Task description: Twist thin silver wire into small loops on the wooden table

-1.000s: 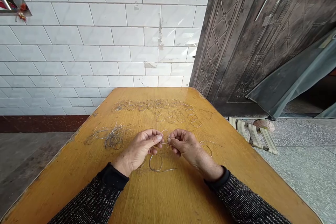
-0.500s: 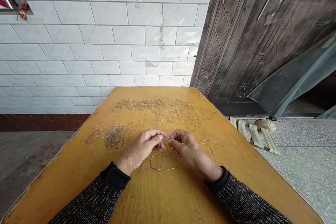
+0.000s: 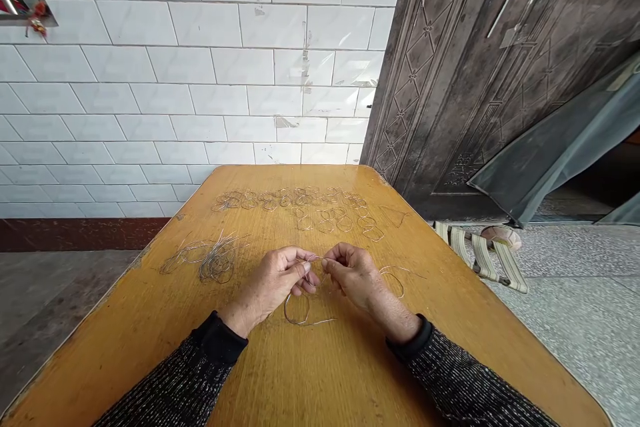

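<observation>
Above the middle of the table, my left hand (image 3: 285, 273) pinches a thin wire (image 3: 316, 257) between thumb and fingers. My right hand (image 3: 353, 270) grips the same wire a short way to the right, thumb and forefinger closed on it. Part of the wire curves below the fingers; the rest is hidden by the hands. A loose wire loop (image 3: 297, 321) with a straight tail lies on the table just under my left hand. Beside my right wrist rests another wire loop (image 3: 395, 275), also with loose ends.
A tangled bundle of wires (image 3: 219, 260) lies to the left on the wooden table (image 3: 320, 387). Across the far part are rows of several twisted wire loops (image 3: 305, 197). Behind the table stands a white tiled wall (image 3: 225, 67); a striped folding seat (image 3: 483, 257) is on the floor at right.
My hands have drawn slightly apart, so a little more wire shows between the fingertips. The whole view has shifted slightly; the other wires lie as before.
</observation>
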Demonstrator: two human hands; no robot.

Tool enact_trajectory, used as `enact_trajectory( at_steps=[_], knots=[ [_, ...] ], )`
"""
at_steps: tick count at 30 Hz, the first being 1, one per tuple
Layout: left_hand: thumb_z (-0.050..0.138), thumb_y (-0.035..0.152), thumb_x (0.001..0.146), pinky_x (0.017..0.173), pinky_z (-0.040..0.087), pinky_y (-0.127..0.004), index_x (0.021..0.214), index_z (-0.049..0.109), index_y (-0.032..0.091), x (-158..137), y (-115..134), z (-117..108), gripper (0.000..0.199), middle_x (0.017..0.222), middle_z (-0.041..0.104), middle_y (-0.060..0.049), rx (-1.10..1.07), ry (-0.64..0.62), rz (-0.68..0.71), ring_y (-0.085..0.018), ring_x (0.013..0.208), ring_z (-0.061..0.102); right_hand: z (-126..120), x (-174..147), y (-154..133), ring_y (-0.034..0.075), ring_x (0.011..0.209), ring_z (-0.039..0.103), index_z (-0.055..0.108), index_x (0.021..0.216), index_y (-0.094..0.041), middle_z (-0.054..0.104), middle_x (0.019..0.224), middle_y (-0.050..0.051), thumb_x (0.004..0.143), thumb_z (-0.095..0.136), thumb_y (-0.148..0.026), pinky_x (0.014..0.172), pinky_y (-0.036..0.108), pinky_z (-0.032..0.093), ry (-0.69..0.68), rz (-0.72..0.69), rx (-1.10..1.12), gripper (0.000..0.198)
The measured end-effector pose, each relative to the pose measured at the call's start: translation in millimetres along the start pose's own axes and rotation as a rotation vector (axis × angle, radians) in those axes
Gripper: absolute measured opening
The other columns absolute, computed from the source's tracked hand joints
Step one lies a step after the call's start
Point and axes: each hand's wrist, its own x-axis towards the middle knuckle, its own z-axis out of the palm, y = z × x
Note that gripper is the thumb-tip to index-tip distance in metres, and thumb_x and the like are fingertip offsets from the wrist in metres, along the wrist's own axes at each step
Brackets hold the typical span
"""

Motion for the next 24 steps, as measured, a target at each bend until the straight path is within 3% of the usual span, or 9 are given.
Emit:
enact_trajectory(
  at_steps=[6, 10, 14, 19, 24],
  knots=[
    [0.049, 0.030, 0.078, 0.054, 0.041, -0.024, 0.095, 0.056, 0.014, 0.4, -2.0, 0.5, 0.024, 0.072, 0.065, -0.004, 0.015, 0.006, 0.022, -0.013, 0.062, 0.061, 0.4, 0.1, -1.7, 0.006, 0.033, 0.035, 0.045, 0.056, -0.019, 0.043, 0.039, -0.007, 0.063, 0.057, -0.027, 0.034, 0.019, 0.026, 0.012, 0.031, 0.082, 0.017],
    [0.049, 0.029, 0.078, 0.055, 0.042, -0.024, 0.094, 0.057, 0.014, 2.6, -2.5, -2.7, 0.023, 0.070, 0.064, -0.004, 0.003, 0.043, 0.013, -0.013, 0.062, 0.061, -2.7, -1.3, -4.1, 0.006, 0.033, 0.038, 0.048, 0.059, -0.018, 0.047, 0.040, -0.005, 0.063, 0.061, -0.036, 0.034, 0.018, 0.029, -0.075, 0.112, 0.167, 0.023],
    [0.049, 0.028, 0.078, 0.053, 0.040, -0.023, 0.089, 0.058, 0.014, 5.4, -2.9, -7.7, 0.021, 0.065, 0.063, -0.002, 0.040, 0.103, 0.032, -0.012, 0.057, 0.057, -9.0, -2.1, -7.4, 0.008, 0.051, 0.051, 0.055, 0.065, -0.015, 0.056, 0.059, 0.000, 0.063, 0.063, -0.046, 0.039, 0.016, 0.037, -0.189, 0.160, 0.248, 0.032],
    [0.048, 0.027, 0.078, 0.052, 0.039, -0.023, 0.088, 0.060, 0.013, 7.0, -2.1, -10.9, 0.020, 0.063, 0.061, -0.002, 0.117, 0.168, 0.061, -0.011, 0.054, 0.055, -12.8, -4.6, -11.6, 0.011, 0.063, 0.057, 0.059, 0.074, -0.015, 0.059, 0.074, 0.004, 0.068, 0.056, -0.056, 0.043, 0.017, 0.040, -0.213, 0.190, 0.254, 0.042],
    [0.048, 0.024, 0.077, 0.052, 0.041, -0.024, 0.084, 0.060, 0.014, 6.1, 0.9, -9.6, 0.018, 0.060, 0.060, -0.001, 0.143, 0.218, 0.101, -0.011, 0.053, 0.054, -12.3, -10.7, -16.0, 0.013, 0.072, 0.060, 0.060, 0.087, -0.017, 0.063, 0.084, 0.005, 0.064, 0.066, -0.047, 0.052, 0.020, 0.042, -0.319, 0.200, 0.266, 0.038]
  ],
)
